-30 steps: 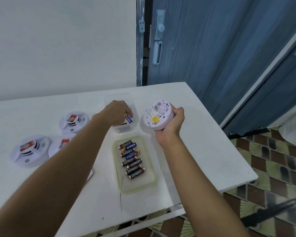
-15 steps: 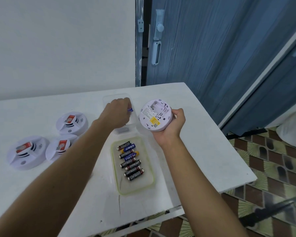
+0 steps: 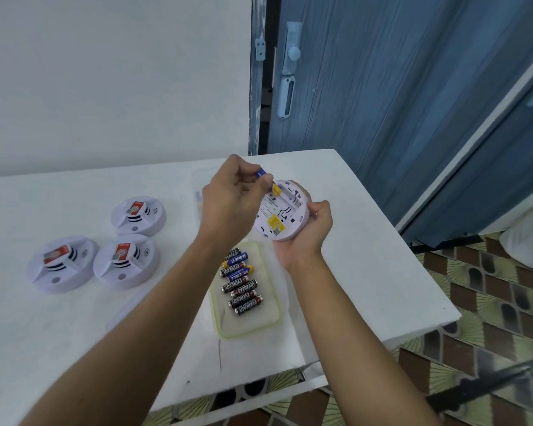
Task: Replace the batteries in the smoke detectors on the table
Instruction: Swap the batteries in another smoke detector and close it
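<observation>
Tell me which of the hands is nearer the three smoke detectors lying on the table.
Left. The left hand, pinching a battery, is just right of the three detectors; the right hand, holding the fourth detector, is farther right.

A plain white wall [image 3: 105, 72] fills the upper left of the frame. To its right, top centre, a narrow blue door frame [image 3: 253, 103] carries a small pale plate [image 3: 260, 50], and a dark gap separates it from the blue door [image 3: 397, 103] with its wood-grain surface. Near the door's left edge sit a round pale knob [image 3: 293, 52] and, below it, a long pale handle plate [image 3: 286, 96]. A white strip [image 3: 474, 130] runs diagonally down the upper right. At lower right lie patterned floor tiles [image 3: 490, 302] in brown and green, with a white sack [image 3: 530, 241] at the right edge and a black rod [image 3: 480, 385] slanting across the corner.
</observation>
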{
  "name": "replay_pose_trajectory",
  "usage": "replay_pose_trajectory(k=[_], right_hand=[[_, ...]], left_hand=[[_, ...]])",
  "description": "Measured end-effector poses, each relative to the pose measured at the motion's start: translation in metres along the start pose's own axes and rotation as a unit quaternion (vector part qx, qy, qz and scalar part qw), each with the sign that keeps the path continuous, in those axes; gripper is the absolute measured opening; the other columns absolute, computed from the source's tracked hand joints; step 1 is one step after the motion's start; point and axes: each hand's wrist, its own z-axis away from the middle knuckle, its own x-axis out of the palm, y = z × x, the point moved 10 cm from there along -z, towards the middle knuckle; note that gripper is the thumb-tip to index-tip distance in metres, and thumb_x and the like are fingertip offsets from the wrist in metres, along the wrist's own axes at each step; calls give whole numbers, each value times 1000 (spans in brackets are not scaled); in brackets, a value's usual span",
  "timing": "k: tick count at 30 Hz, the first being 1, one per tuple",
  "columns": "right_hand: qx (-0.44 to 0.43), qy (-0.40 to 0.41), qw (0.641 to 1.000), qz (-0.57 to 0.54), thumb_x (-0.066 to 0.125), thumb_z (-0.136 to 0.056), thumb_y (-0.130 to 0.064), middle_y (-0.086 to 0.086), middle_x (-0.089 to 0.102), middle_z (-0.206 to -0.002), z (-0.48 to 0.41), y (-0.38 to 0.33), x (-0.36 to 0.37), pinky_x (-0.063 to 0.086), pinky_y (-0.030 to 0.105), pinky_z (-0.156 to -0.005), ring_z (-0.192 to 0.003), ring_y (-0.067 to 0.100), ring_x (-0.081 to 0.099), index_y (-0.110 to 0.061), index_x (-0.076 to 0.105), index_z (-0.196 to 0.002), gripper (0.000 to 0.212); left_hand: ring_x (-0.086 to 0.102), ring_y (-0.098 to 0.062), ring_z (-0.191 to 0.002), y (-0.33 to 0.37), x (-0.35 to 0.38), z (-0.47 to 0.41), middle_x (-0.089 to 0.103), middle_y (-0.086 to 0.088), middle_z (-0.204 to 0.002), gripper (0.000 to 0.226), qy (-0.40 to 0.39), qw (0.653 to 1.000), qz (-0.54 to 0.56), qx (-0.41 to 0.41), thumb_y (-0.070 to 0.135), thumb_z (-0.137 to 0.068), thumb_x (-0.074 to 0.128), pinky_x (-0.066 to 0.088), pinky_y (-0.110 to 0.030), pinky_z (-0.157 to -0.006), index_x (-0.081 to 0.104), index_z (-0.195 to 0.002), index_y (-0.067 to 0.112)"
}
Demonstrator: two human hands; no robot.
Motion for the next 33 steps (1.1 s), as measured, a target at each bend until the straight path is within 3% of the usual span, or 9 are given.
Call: replay_pose_trajectory(k=[4,6,9,12,18,22,26,30,33], right_hand=[[-24,-13,1000,11,29,-88,-25,13,68,-101,9,-4,6,51,32,-75,-92,27,64,-11,61,-114,44],[-27,-16,999,17,27,-89,-24,11,68,-98,13,-6,9,51,30,-71,-89,25,63,-11,60,-113,43],[-31,-17,999,17,28,-89,-24,9,68,-96,20,-7,12,50,29,-69,-88,24,62,-13,62,-110,41],[-29,-18,999,15,27,-91,-23,9,70,-94,25,-8,14,52,27,-66,-86,22,63,-14,63,-108,41],[-29,-20,999,25,25,-92,-23,9,70,-95,36,-6,19,51,27,-67,-85,22,64,-14,63,-109,43],[-35,-22,999,21,26,-91,-23,9,70,-96,42,-4,21,50,29,-69,-85,21,64,-14,63,-109,42],[-42,-15,999,23,30,-87,-25,10,70,-96,46,-4,21,52,30,-70,-86,23,64,-14,63,-108,41],[-43,-9,999,24,31,-87,-24,11,69,-93,54,-3,24,52,27,-65,-81,21,66,-12,62,-106,37],[-46,11,998,29,24,-94,-18,12,68,-94,56,0,21,53,25,-62,-81,22,66,-10,61,-105,39]], left_hand=[[71,-17,-79,-6,7,11,72,-5,-83,12,-13,999,26,-38,12,-88,71,57,-32,-77,60,-89,5],[68,-10,-79,-2,8,15,71,1,-88,4,-20,1000,-3,-20,14,-92,65,54,-26,-75,65,-95,12],[61,-4,-96,11,11,21,64,8,-102,21,-51,993,-91,46,17,-96,56,51,-24,-82,71,-106,29],[62,-6,-97,12,13,26,64,7,-103,25,-74,989,-118,49,14,-93,61,53,-28,-85,69,-111,29],[68,-5,-73,3,4,34,71,3,-89,13,-51,997,-42,-42,10,-83,73,54,-22,-68,67,-91,20],[69,-4,-78,8,-2,37,68,1,-102,18,-41,998,-28,-48,9,-88,64,54,-21,-73,70,-89,26],[69,-7,-78,0,-9,37,68,0,-89,30,-15,995,33,-88,17,-83,76,58,-25,-73,61,-110,18],[71,-20,-84,-6,-11,42,73,-6,-86,24,13,995,44,-91,22,-79,80,60,-36,-79,66,-93,10],[69,-12,-79,-5,-8,47,73,1,-81,20,30,997,8,-65,26,-82,77,57,-31,-76,68,-89,10]])
